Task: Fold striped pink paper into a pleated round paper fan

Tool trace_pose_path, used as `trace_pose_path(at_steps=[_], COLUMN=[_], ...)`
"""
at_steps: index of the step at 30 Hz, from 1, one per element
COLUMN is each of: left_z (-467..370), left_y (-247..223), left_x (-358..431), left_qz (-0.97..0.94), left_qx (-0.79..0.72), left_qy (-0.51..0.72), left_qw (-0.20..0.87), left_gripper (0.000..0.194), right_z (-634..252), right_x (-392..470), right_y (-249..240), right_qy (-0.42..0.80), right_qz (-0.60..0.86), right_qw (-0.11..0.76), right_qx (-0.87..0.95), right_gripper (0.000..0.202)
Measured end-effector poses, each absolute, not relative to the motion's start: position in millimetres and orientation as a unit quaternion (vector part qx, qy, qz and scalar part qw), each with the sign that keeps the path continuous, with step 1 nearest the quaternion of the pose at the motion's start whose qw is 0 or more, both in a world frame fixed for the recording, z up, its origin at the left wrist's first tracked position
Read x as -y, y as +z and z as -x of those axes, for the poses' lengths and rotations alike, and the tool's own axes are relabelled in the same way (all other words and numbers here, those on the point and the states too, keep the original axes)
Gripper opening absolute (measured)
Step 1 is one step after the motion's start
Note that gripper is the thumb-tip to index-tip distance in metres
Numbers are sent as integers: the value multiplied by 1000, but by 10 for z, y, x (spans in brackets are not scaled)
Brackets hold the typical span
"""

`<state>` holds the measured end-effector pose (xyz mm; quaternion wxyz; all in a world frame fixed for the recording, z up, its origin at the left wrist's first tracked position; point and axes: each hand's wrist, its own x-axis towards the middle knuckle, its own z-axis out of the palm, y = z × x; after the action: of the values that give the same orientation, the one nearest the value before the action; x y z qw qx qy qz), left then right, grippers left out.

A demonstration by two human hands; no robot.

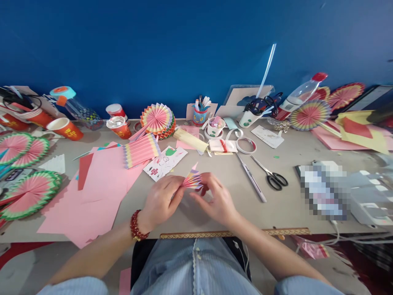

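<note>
A small pleated paper fan [193, 180] in pink, yellow and purple is held up over the table between my two hands. My left hand [162, 198] pinches its left, gathered end between thumb and fingers. At the fan's right edge is my right hand [216, 196], its thumb apart from its curled fingers; whether the fingertips grip the paper is hard to tell. A white card with drawings [166, 163] lies just beyond my left hand. Right of my right hand are a grey-white cutter [251, 178] and black-handled scissors [276, 180].
Pink paper sheets [101, 176] and folded striped paper [141, 150] lie at left. Finished fan wheels [156, 119] stand near the blue wall. Behind my hands are tape rolls [246, 145] and paper cups [65, 128]. A phone [322, 190] lies at right.
</note>
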<state>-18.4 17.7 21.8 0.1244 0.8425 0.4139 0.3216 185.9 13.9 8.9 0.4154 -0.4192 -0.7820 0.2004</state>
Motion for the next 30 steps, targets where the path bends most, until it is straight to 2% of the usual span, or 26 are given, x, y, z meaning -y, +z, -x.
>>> trace_pose_path(at_steps=[2, 4, 7, 12, 16, 20, 30], left_z=[198, 193, 173, 224, 295, 365, 451], left_y=[250, 264, 251, 193, 115, 30, -136], left_x=[-225, -264, -294, -298, -310, -316, -154], left_qz=[-873, -892, -909, -933, -938, -936, -933], left_qx=[-409, -402, -384, -324, -286, -302, -334], left_qy=[264, 201, 140, 128, 168, 155, 111], left_qw=[26, -45, -83, -94, -100, -96, -70], left_gripper=[18, 14, 12, 15, 19, 24, 28], right_z=[-1934, -1987, -2023, -2076, -2087, -2116, -2256], right_x=[-138, -141, -161, -192, -203, -242, -187], right_y=[171, 245, 278, 178, 142, 126, -158], right_qy=[69, -41, -106, -118, -98, -81, -41], right_qz=[423, 412, 400, 396, 368, 347, 329], right_qw=[431, 402, 317, 267, 225, 177, 197], right_qx=[794, 817, 853, 870, 897, 917, 923], right_gripper=[41, 51, 40, 9, 17, 26, 22])
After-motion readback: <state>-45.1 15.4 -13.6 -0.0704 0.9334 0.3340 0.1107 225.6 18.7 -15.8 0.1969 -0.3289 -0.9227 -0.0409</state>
